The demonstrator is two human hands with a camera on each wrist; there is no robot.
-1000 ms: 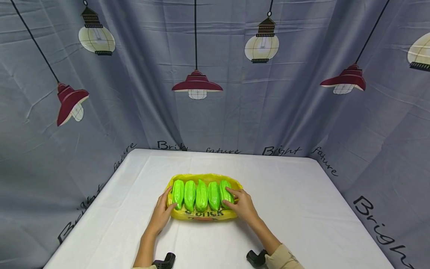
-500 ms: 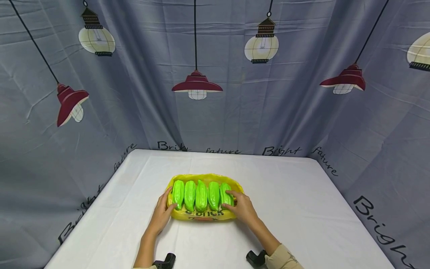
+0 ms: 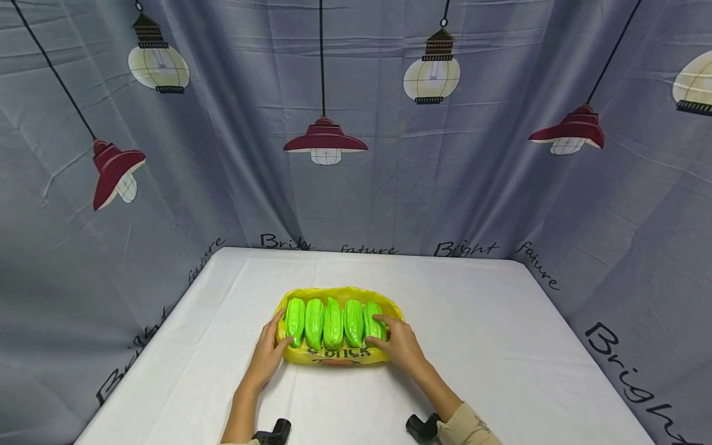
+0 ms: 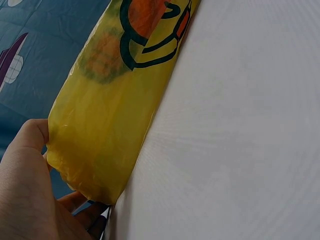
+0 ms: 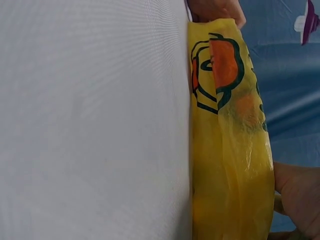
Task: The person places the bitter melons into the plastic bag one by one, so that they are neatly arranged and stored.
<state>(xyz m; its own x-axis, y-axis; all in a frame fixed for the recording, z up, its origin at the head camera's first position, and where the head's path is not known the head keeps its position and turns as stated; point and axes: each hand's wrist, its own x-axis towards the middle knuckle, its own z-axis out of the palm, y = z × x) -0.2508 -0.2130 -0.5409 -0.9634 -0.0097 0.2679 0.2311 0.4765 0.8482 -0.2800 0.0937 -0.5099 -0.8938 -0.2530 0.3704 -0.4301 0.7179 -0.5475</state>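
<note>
Several bright green, ribbed, gourd-like pieces (image 3: 333, 324) lie side by side in a yellow plastic-covered tray (image 3: 340, 356) with dark lettering and an orange print. My left hand (image 3: 268, 351) holds the tray's left end, with the thumb near the leftmost piece. In the left wrist view that hand (image 4: 30, 185) has its thumb at the top edge and fingers round the tray's end. My right hand (image 3: 403, 345) has thumb and index finger on the rightmost green piece (image 3: 374, 321). In the right wrist view part of the right hand (image 5: 302, 197) shows beside the yellow plastic (image 5: 232, 165).
A white cloth-covered table (image 3: 473, 327) lies under the tray. Grey-blue curtains (image 3: 367, 198) printed with lamps and lettering hang behind and at both sides. Black wrist devices (image 3: 272, 431) sit by the beige cuffs (image 3: 467, 426).
The rightmost green piece, tilted a second ago, has straightened and shifted slightly, with my right fingers on it. My right hand has moved a little left; the left hand and tray have stayed.
</note>
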